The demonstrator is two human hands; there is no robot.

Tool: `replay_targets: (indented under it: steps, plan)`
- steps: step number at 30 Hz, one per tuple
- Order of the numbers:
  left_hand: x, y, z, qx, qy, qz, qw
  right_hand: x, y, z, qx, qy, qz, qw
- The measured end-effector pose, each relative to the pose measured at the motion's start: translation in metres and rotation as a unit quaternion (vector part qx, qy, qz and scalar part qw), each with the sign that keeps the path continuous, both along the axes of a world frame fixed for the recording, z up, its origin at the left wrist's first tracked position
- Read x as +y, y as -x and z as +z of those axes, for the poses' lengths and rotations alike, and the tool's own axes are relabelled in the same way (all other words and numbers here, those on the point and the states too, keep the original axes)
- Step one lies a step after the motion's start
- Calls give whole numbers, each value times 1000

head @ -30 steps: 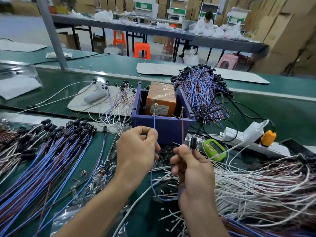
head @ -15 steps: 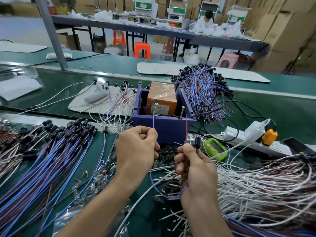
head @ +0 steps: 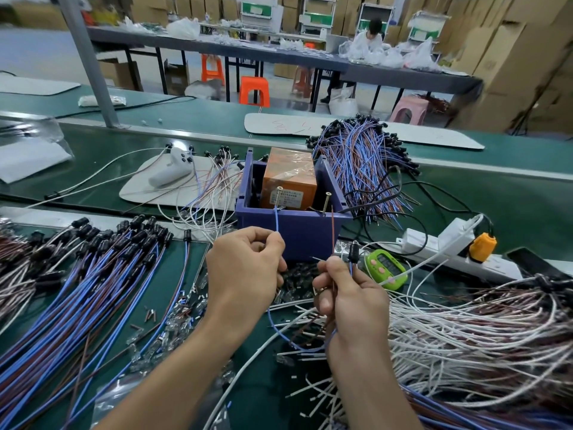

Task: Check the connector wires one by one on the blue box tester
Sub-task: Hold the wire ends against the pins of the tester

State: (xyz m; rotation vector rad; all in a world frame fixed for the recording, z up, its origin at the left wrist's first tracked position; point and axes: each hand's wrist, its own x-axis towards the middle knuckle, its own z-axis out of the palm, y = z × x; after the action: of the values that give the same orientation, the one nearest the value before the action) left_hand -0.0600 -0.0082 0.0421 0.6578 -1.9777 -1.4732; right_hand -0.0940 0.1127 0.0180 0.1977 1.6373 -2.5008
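pinching a blue wire point(head: 276, 221) between thumb and forefinger, the left hand point(head: 245, 274) is holding it upright, its tip reaching the left screw point(head: 279, 195) on the front rim of the blue box point(head: 294, 234). its other fingers are curling into the palm. the right hand point(head: 350, 299) is gripping a brown wire point(head: 333, 231) and the black connector point(head: 353, 251), fingers closed tight; the brown tip is standing just beside the right screw point(head: 325, 203), contact unclear. the box is sitting on the green bench point(head: 496, 206) just beyond both hands, an orange block point(head: 290, 178) inside it.
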Motion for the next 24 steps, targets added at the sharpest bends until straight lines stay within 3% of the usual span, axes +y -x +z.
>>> replay_targets:
  steps: [10, 16, 18, 24]
  plan:
    - [-2, 1, -4, 12, -7, -10, 1000, -2, 0, 1, 13, -28, 13, 999]
    - [1, 0, -3, 18, -14, 15, 1000, 5, -5, 4, 31, 3, 24, 999]
    - [2, -1, -1, -6, -10, -17, 1000, 5, -8, 7, 32, 2, 62, 998]
    - [0, 0, 9, -14, -184, -192, 964, 7, -15, 17, 55, -20, 151, 987]
